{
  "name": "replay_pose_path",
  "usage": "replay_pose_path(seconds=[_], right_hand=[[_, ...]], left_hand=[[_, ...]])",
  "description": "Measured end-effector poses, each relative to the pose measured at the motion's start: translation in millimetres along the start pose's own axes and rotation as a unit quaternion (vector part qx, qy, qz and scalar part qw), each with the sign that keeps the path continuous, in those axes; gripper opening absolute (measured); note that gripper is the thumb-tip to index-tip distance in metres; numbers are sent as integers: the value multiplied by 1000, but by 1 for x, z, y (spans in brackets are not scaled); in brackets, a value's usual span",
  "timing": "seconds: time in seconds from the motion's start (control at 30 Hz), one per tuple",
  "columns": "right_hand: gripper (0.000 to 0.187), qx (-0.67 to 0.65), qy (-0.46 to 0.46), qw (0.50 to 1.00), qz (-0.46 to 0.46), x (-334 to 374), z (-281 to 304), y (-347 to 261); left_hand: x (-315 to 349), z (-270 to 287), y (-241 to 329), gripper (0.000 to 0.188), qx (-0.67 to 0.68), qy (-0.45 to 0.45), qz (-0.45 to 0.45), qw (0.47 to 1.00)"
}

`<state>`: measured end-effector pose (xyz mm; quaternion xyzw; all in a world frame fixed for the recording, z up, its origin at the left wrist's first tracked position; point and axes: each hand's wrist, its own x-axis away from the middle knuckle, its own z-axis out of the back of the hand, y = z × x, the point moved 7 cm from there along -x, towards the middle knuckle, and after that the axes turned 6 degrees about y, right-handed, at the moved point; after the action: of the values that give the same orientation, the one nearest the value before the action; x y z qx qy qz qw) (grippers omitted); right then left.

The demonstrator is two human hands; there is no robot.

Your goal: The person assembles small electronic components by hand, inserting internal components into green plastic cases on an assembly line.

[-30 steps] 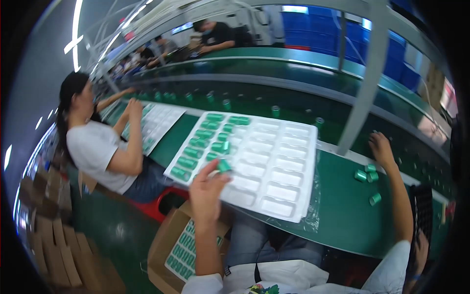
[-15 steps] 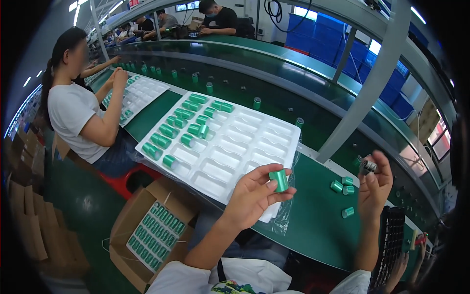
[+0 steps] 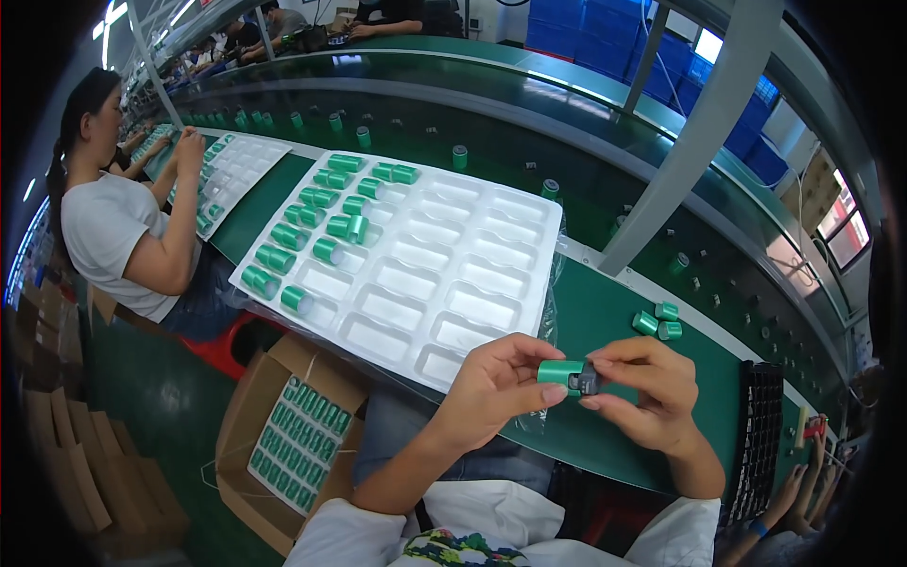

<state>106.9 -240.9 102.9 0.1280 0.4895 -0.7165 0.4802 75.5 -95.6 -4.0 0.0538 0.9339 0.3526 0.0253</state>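
With bent fingers, the left hand (image 3: 493,389) grips a green cylinder (image 3: 556,371) and the right hand (image 3: 658,389) a dark piece (image 3: 590,380) at its right end, near-right of the white tray (image 3: 427,304), loaded left, unfilled right.

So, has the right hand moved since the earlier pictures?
Yes: the right hand is now further left and lower in view, judged against the grey post.

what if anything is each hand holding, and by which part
The left hand pinches a shiny green cylinder near its left end; the right hand pinches a small dark-grey blocky piece near its right end.
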Motion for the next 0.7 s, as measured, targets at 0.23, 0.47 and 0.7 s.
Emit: replay_pose_path(seconds=[0.23, 0.47, 0.7], right_hand=[[37, 3, -1, 999, -35, 3, -7, 0], [40, 173, 6, 979, 108, 9, -23, -10], [31, 159, -1, 973, 170, 17, -29, -26]], left_hand=[[-2, 6, -3, 34, -23, 0, 20, 1000], [0, -12, -14, 50, -87, 27, -7, 996], [5, -4, -16, 48, -123, -37, 55, 990]])
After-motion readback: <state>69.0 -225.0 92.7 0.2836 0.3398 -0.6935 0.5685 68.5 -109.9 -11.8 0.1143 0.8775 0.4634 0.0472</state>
